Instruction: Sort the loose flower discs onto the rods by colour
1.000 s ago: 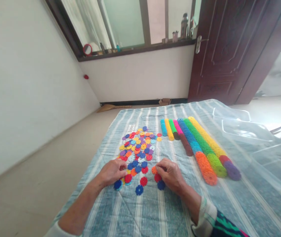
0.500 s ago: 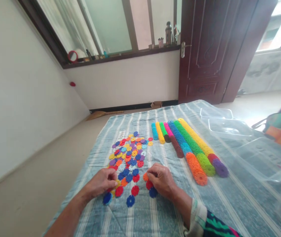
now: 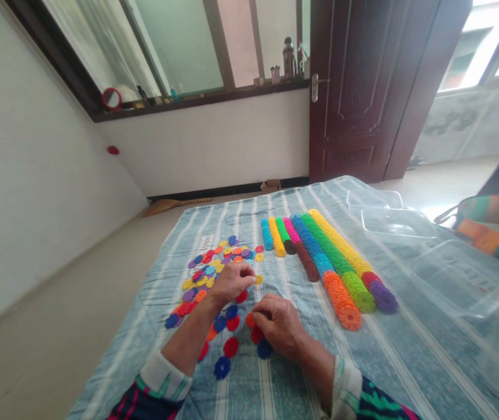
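My left hand point(image 3: 234, 281) reaches over a scattered heap of flower-shaped plastic discs point(image 3: 210, 269), its fingertips pinched on a yellow disc point(image 3: 258, 280) beside the heap. Below and to the right, my right hand point(image 3: 281, 326) is closed, thumb and forefinger at an orange disc point(image 3: 250, 320). A red disc point(image 3: 257, 335) and a blue disc point(image 3: 264, 349) lie partly under the right hand. Between the forearms are more loose discs, among them a red one point(image 3: 230, 347) and a blue one point(image 3: 222, 368). The left forearm hides part of the heap.
Long rows of stacked discs point(image 3: 334, 256), sorted by colour, lie right of the heap on the striped cloth point(image 3: 293, 385). Clear plastic boxes point(image 3: 400, 224) and a clear lid-like piece point(image 3: 468, 280) are farther right. A small printed label point(image 3: 206, 242) sits behind the heap.
My left hand has moved from the heap's lower left up and right, carrying a yellow disc. My right hand stays at the orange disc. The view has shifted slightly.
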Demonstrator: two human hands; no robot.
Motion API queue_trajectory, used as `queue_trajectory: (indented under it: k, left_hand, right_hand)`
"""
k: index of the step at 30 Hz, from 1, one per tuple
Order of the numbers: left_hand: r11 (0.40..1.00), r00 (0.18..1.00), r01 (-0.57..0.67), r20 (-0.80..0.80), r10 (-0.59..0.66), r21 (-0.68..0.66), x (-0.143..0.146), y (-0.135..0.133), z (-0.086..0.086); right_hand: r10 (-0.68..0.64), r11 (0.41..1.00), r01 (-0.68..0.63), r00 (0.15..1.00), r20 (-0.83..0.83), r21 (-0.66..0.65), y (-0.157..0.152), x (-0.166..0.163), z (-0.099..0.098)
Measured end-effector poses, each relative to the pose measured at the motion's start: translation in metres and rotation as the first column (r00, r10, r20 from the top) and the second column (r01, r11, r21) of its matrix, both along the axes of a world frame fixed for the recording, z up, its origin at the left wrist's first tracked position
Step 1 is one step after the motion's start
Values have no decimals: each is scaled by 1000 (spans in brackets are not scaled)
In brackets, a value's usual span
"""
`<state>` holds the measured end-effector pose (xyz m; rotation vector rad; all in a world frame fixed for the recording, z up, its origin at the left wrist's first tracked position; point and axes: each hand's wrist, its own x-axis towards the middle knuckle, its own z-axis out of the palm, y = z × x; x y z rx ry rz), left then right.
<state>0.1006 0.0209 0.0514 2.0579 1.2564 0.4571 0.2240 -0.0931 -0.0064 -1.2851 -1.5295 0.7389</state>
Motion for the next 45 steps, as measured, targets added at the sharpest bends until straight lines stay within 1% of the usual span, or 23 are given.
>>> queue_trajectory:
  k: [3, 6, 9, 12, 18, 25, 30, 35, 41, 43, 45]
  left_hand:
    - [996, 997, -15, 80, 8, 92, 36, 16, -14]
    - [988, 994, -18, 108, 1, 155, 62, 29, -20]
    - [978, 996, -41, 90, 23, 205, 77, 39, -23]
    - [968, 999, -36, 42, 27, 250, 85, 48, -25]
    - [951, 997, -19, -70, 42, 310, 88, 55, -28]
    - [904, 972, -44, -189, 136, 426, 86, 48, -31]
    - [895, 962, -2, -245, 124, 446, 90, 40, -33]
    - [897, 939, 28, -320, 128, 441, 93, 38, -34]
    - [892, 945, 27, -303, 124, 450, 92, 37, -30]
    - [884, 950, 27, -286, 122, 467, 85, 34, -25]
    - [871, 954, 43, -279, 110, 489, 71, 30, -19]
  right_hand:
    - [-5, 1000, 5, 1000, 0, 6, 1, -1, -3]
    - [7, 1000, -7, 1000, -2, -8, 2, -1, -4]
    - [6, 1000, -6, 1000, 13, -14, 2, -1, -4]
    - [6, 1000, -6, 1000, 13, -7, 2, -1, -3]
    - [4, 1000, -4, 999, 36, 8, 3, 0, 0]
    - [3, 1000, -3, 1000, 30, 3, 4, 0, -2]
    - [-2, 1000, 2, 1000, 20, 30, 5, -1, -5]
    - [5, 1000, -5, 1000, 2, 27, 4, 0, -2]
    - [3, 1000, -3, 1000, 7, 13, 2, 0, 0]
    - [1, 1000, -2, 1000, 17, 10, 2, 1, 0]
    - [7, 1000, -7, 1000, 19, 0, 1, 1, 1]
